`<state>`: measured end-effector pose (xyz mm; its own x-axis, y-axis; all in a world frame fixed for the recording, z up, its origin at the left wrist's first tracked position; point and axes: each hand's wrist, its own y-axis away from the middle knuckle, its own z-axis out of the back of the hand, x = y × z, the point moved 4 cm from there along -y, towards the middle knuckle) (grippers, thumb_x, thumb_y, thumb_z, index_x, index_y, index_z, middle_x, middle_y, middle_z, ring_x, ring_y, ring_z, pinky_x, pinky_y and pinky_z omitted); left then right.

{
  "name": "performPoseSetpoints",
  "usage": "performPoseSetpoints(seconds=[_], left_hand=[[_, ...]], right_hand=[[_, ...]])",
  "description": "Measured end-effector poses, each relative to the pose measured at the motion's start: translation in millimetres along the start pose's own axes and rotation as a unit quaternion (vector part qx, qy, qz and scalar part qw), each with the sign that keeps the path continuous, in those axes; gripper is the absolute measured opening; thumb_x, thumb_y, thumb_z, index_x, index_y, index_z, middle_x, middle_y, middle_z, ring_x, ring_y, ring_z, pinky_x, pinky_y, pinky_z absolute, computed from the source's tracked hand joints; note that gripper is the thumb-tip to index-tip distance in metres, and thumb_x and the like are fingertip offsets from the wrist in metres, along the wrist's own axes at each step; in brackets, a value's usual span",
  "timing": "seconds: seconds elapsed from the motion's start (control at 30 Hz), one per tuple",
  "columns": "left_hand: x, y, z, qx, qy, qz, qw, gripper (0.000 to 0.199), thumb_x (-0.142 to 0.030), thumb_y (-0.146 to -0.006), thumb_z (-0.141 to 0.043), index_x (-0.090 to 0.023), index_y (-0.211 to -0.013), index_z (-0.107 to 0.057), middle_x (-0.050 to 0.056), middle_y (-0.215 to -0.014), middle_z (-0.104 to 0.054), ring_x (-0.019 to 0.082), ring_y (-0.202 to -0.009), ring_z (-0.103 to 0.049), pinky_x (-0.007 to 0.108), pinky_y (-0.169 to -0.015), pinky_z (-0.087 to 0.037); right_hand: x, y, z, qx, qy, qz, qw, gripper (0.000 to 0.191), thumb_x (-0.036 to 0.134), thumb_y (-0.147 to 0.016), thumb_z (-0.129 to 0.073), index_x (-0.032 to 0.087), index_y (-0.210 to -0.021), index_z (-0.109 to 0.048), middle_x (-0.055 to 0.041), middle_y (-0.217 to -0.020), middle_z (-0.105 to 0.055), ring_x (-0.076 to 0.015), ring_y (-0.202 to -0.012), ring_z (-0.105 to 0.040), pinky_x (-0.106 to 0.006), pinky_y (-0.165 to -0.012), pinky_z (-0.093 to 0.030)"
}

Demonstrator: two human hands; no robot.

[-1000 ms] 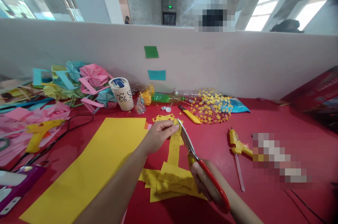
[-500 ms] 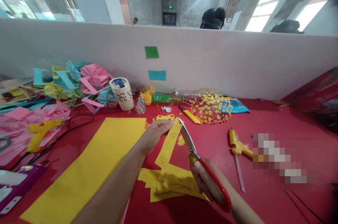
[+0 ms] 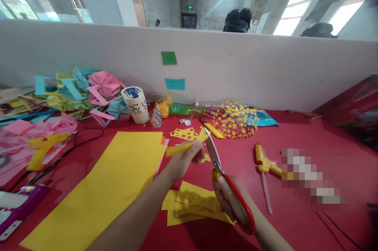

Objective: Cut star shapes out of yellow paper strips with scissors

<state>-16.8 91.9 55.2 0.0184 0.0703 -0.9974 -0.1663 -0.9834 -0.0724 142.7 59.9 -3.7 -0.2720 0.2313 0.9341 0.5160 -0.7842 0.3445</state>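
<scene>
My left hand (image 3: 184, 160) pinches a narrow yellow paper strip (image 3: 177, 149), whose far end lies at the scissor blades. In my right hand (image 3: 228, 198) are red-handled scissors (image 3: 214, 152), pointing away from me with the blades near the strip. Below my hands lies a pile of cut yellow paper pieces (image 3: 193, 203). A large yellow sheet (image 3: 109, 180) is spread to the left, partly under my left forearm. Beyond my left hand rests yellow paper with star-shaped holes (image 3: 184, 134), and a small yellow scrap (image 3: 206, 158) sits beside the blades.
A cup (image 3: 136, 105) and folded paper shapes (image 3: 103, 85) stand back left. A yellow cutter (image 3: 214, 129), a bottle covered in stars (image 3: 233, 119) and a blue packet (image 3: 267, 118) lie at the back. Glue guns rest left (image 3: 41, 150) and right (image 3: 265, 160).
My left hand has come nearer and turned, its fingers now curled. The strip, earlier slanting down toward the pile, now points left. The scissors have barely moved.
</scene>
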Motion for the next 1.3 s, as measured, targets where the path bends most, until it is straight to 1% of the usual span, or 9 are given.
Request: performPoseSetpoints(seconds=[0.07,0.17,0.27,0.4,0.53,0.63,0.83,1.07,1.3], left_hand=[[-1,1,1.0,-0.069,0.041,-0.006,0.997,0.038,-0.045,-0.088,-0.048,-0.016,-0.066,-0.058,0.0,-0.058,-0.052,0.012,-0.059,-0.048,0.027,-0.062,-0.041],[-1,1,-1.7,-0.112,0.103,-0.018,0.988,0.026,-0.036,-0.085,-0.056,-0.017,-0.068,-0.059,-0.001,-0.059,-0.054,0.012,-0.058,-0.049,0.027,-0.061,-0.041],[4,2,-2.3,-0.142,0.133,0.006,0.981,0.035,-0.041,-0.088,-0.049,-0.017,-0.067,-0.06,0.0,-0.059,-0.054,0.013,-0.058,-0.049,0.028,-0.062,-0.042],[9,3,3.0,-0.177,0.07,0.041,0.981,0.044,-0.049,-0.087,-0.05,-0.018,-0.057,-0.057,0.002,-0.06,-0.055,0.015,-0.066,-0.051,0.028,-0.07,-0.042],[7,6,9.3,-0.18,0.0,0.066,0.981,0.047,-0.053,-0.087,-0.047,-0.019,-0.056,-0.057,0.002,-0.064,-0.057,0.016,-0.072,-0.054,0.027,-0.071,-0.042],[1,7,11.9,-0.172,-0.025,0.049,0.984,0.044,-0.05,-0.088,-0.047,-0.02,-0.058,-0.056,0.001,-0.066,-0.056,0.015,-0.071,-0.053,0.026,-0.074,-0.041],[4,4,8.5,-0.153,0.021,0.025,0.988,0.039,-0.044,-0.089,-0.047,-0.019,-0.059,-0.054,0.001,-0.065,-0.054,0.014,-0.069,-0.051,0.027,-0.077,-0.042],[12,2,2.9,-0.143,0.075,0.048,0.986,0.039,-0.044,-0.088,-0.049,-0.019,-0.058,-0.055,0.001,-0.062,-0.053,0.014,-0.066,-0.049,0.028,-0.071,-0.041],[11,4,9.7,-0.165,0.056,0.073,0.982,0.039,-0.046,-0.086,-0.051,-0.019,-0.058,-0.057,0.0,-0.063,-0.055,0.014,-0.067,-0.05,0.027,-0.075,-0.04]], right_hand=[[3,2,0,-0.012,-0.002,0.004,1.0,0.052,0.074,-0.077,-0.047,0.023,-0.068,-0.039,0.0061,-0.046,-0.035,-0.0087,-0.035,-0.033,-0.022,-0.035,-0.033],[4,3,0,-0.026,0.004,0.013,1.0,0.05,0.071,-0.077,-0.05,0.024,-0.068,-0.036,0.0056,-0.048,-0.036,-0.009,-0.036,-0.034,-0.021,-0.034,-0.031],[2,2,0,-0.039,0.015,0.017,0.999,0.051,0.072,-0.079,-0.044,0.024,-0.068,-0.034,0.0062,-0.047,-0.034,-0.0087,-0.036,-0.033,-0.021,-0.034,-0.029],[-2,1,0,-0.061,0.029,0.029,0.997,0.051,0.072,-0.079,-0.044,0.024,-0.066,-0.035,0.0058,-0.047,-0.037,-0.0093,-0.035,-0.034,-0.022,-0.033,-0.028],[-5,-1,1,-0.047,0.028,0.026,0.998,0.047,0.069,-0.078,-0.047,0.024,-0.068,-0.036,0.0046,-0.049,-0.039,-0.0114,-0.037,-0.038,-0.024,-0.035,-0.03],[-7,-2,0,-0.048,0.019,0.033,0.998,0.048,0.068,-0.08,-0.045,0.023,-0.067,-0.037,0.0049,-0.049,-0.037,-0.0103,-0.037,-0.037,-0.023,-0.037,-0.031],[-1,4,-6,-0.025,-0.019,0.052,0.998,0.053,0.074,-0.081,-0.042,0.023,-0.068,-0.034,0.0084,-0.047,-0.032,-0.0064,-0.034,-0.028,-0.019,-0.034,-0.024],[4,5,-3,-0.023,0.006,0.046,0.999,0.056,0.077,-0.079,-0.04,0.023,-0.067,-0.034,0.0075,-0.045,-0.035,-0.0079,-0.036,-0.032,-0.021,-0.036,-0.029],[1,5,-3,-0.058,0.023,0.037,0.997,0.056,0.077,-0.079,-0.038,0.023,-0.067,-0.034,0.0057,-0.049,-0.035,-0.0093,-0.039,-0.035,-0.022,-0.038,-0.029]])
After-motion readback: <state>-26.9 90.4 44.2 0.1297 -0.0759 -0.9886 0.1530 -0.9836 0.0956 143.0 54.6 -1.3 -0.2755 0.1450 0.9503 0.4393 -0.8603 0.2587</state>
